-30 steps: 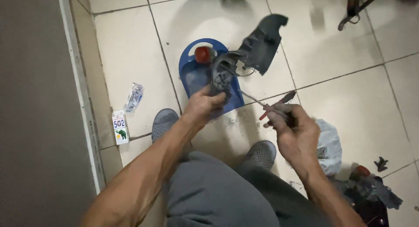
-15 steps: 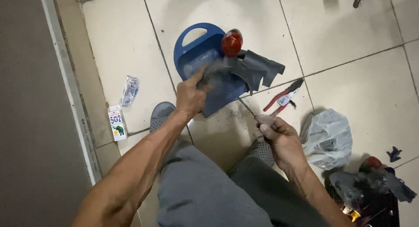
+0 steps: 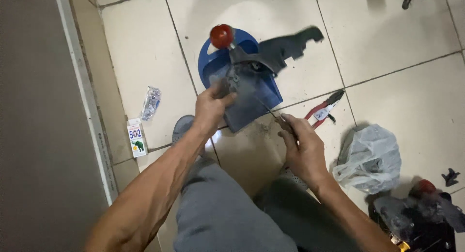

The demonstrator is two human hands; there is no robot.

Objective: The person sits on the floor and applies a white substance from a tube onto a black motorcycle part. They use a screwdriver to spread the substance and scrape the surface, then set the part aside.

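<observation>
Two hands work over a tiled floor: the left hand [image 3: 211, 104] grips a grey plastic housing [image 3: 252, 82] with a red knob [image 3: 221, 36]; the right hand [image 3: 301, 146] pinches a thin screwdriver [image 3: 267, 109].

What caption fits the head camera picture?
Left hand grips a grey plastic part with red knob; right hand holds a thin metal tool.

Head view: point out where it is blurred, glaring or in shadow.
Head view: the dark plastic part in the left hand is motion-smeared; glare whitens the floor tiles behind it; the grey wall at left is dim; the right hand looks fairly sharp.
</observation>
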